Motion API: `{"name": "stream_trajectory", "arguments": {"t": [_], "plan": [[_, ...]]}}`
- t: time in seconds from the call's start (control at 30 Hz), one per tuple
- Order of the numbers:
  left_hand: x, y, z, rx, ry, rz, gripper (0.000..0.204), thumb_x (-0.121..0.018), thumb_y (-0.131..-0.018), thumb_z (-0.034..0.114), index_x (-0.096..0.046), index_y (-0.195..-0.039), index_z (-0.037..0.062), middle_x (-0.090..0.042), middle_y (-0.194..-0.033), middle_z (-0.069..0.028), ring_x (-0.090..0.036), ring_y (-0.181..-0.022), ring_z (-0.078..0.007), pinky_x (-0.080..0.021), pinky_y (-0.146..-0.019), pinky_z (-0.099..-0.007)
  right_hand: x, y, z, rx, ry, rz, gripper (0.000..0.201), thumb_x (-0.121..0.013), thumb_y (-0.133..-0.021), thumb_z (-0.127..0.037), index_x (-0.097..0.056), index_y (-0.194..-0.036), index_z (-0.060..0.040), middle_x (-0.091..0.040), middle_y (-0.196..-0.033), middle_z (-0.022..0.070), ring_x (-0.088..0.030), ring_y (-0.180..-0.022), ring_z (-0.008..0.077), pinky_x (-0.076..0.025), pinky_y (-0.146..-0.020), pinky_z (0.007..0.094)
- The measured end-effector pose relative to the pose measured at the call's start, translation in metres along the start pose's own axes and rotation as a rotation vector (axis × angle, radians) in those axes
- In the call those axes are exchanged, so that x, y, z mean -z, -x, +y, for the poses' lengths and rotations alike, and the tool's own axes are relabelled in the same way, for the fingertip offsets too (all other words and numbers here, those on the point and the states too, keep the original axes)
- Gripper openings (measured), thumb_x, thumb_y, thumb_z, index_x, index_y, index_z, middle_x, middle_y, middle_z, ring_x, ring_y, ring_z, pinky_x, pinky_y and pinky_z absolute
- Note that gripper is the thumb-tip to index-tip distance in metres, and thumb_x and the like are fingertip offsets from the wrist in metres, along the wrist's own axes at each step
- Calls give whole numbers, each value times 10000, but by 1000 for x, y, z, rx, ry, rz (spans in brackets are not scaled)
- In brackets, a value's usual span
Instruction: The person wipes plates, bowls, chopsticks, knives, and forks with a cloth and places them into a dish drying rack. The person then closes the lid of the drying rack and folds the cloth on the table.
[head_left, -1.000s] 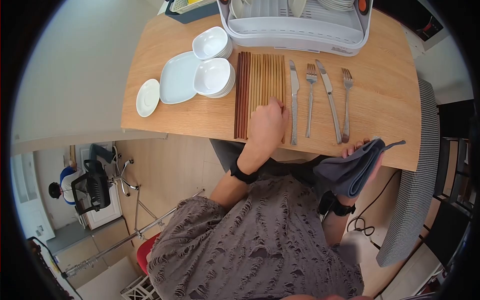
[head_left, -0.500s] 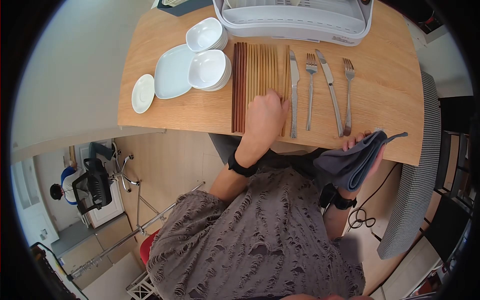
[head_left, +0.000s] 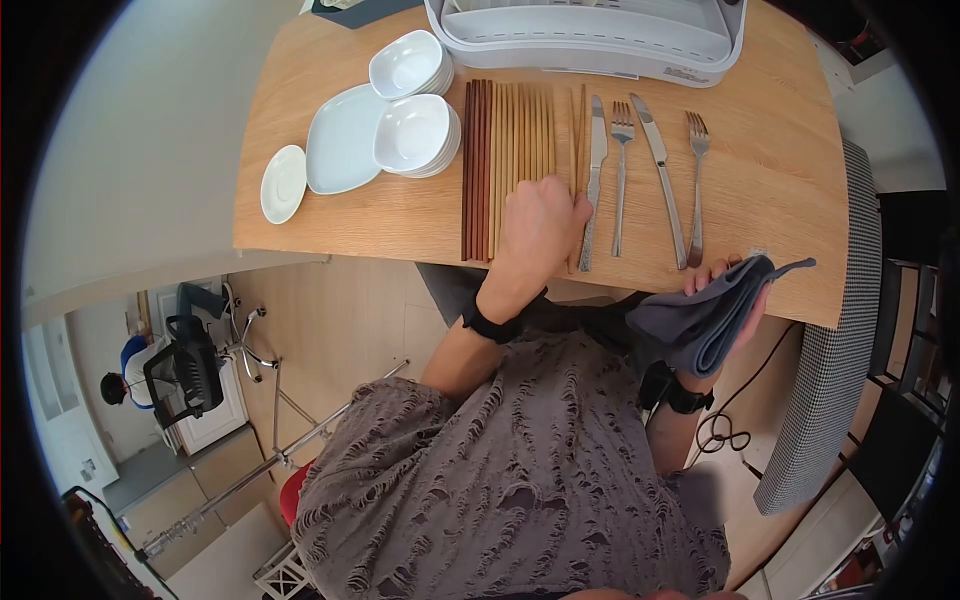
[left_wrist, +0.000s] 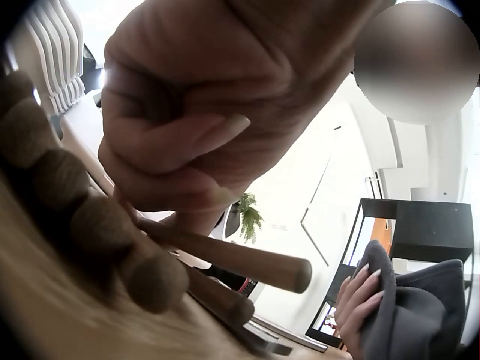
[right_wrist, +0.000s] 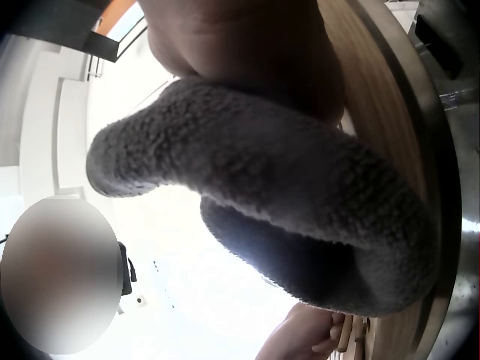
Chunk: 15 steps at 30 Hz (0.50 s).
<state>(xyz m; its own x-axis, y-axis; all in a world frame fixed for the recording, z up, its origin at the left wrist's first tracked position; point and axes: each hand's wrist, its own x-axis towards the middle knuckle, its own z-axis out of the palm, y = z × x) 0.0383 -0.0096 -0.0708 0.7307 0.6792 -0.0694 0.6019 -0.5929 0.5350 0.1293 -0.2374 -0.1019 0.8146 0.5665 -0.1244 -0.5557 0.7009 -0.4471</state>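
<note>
My left hand (head_left: 541, 222) lies over the lower part of a row of chopsticks, with fingers curled. In the left wrist view its fingers pinch a light wooden chopstick (left_wrist: 277, 268), whose end sticks out raised above another chopstick's end (left_wrist: 238, 309). Two light chopsticks (head_left: 573, 135) stand apart from the light row (head_left: 520, 130), close to a table knife (head_left: 597, 140). Dark brown chopsticks (head_left: 477, 170) form the row's left side. At the table's front right edge my right hand (head_left: 755, 318) grips a folded grey cloth (head_left: 690, 322), which hides much of the palm.
Right of the chopsticks lie a fork (head_left: 621, 180), a second knife (head_left: 660, 180) and a second fork (head_left: 697, 190). Stacked white bowls (head_left: 412, 135), a square plate (head_left: 335, 150) and a small saucer (head_left: 284, 185) stand left. A dish rack (head_left: 590, 55) stands behind.
My left hand has shifted right, and two light chopsticks have separated from the row towards the knife. The nearest knife's blade end has swung right. The right hand keeps holding the cloth.
</note>
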Motion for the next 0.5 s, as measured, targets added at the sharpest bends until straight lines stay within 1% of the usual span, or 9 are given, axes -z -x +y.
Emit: {"name": "stream_trajectory", "arguments": {"t": [0.07,0.2,0.27,0.3,0.33,0.37,0.43,0.47,0.5], "plan": [[8,0,-1,24,61,-28,330,-691,-847,266,-695,-805,-61,-634,-650,-245,-661,-643,-408,-542,-627,-445,0,1,-1,4,7,17,534,-368,-1025,-523,-541,-1186,-45,-578,-909,110,-550,-792,239,-433,-711,361],[26,3,-7,4,164,-20,298,-693,-851,236,-692,-797,-57,-633,-628,-232,-667,-618,-395,-544,-594,-427,-2,4,0,12,24,46,525,-366,-1026,-520,-541,-1189,-53,-587,-911,119,-559,-794,244,-438,-709,357],[42,9,-5,82,244,-71,342,-707,-866,295,-716,-894,-46,-625,-586,-130,-628,-525,-231,-487,-538,-344,-5,5,-1,14,29,62,524,-365,-1026,-521,-542,-1190,-56,-592,-915,127,-560,-791,247,-446,-712,358],[50,12,-3,84,244,-68,342,-707,-866,295,-716,-894,-46,-625,-586,-130,-628,-525,-231,-487,-538,-344,-7,7,-1,3,52,41,517,-380,-1024,-521,-524,-1200,-57,-590,-949,122,-557,-839,246,-451,-751,366],[59,17,-1,67,286,-82,327,-714,-871,283,-712,-896,-43,-609,-572,-101,-582,-502,-177,-449,-510,-312,-10,7,-1,-9,75,19,513,-395,-1022,-522,-506,-1211,-58,-589,-984,118,-554,-887,246,-457,-790,373],[65,22,1,50,330,-97,312,-722,-876,271,-707,-898,-39,-593,-557,-72,-536,-478,-123,-411,-483,-279,-12,7,0,-12,76,18,513,-395,-1022,-522,-506,-1211,-58,-589,-984,118,-554,-887,246,-457,-790,373],[70,31,1,6,403,-95,282,-727,-879,250,-702,-900,-30,-584,-551,-58,-512,-476,-100,-390,-475,-262,-16,9,4,72,112,379,556,-403,-1015,-531,-496,-1269,-45,-610,-1077,154,-583,-988,280,-493,-851,387],[73,35,1,-40,474,-94,253,-732,-881,229,-698,-902,-20,-575,-544,-44,-487,-475,-76,-369,-467,-246,-15,10,7,70,113,379,556,-403,-1015,-531,-496,-1269,-45,-610,-1077,154,-583,-988,280,-493,-851,387],[77,39,6,-38,475,-94,253,-732,-881,229,-698,-902,-20,-575,-544,-44,-487,-475,-76,-369,-467,-246,-9,11,14,226,362,392,565,-411,-1014,-521,-482,-1294,-36,-604,-1112,151,-583,-1018,277,-495,-871,392]]}}
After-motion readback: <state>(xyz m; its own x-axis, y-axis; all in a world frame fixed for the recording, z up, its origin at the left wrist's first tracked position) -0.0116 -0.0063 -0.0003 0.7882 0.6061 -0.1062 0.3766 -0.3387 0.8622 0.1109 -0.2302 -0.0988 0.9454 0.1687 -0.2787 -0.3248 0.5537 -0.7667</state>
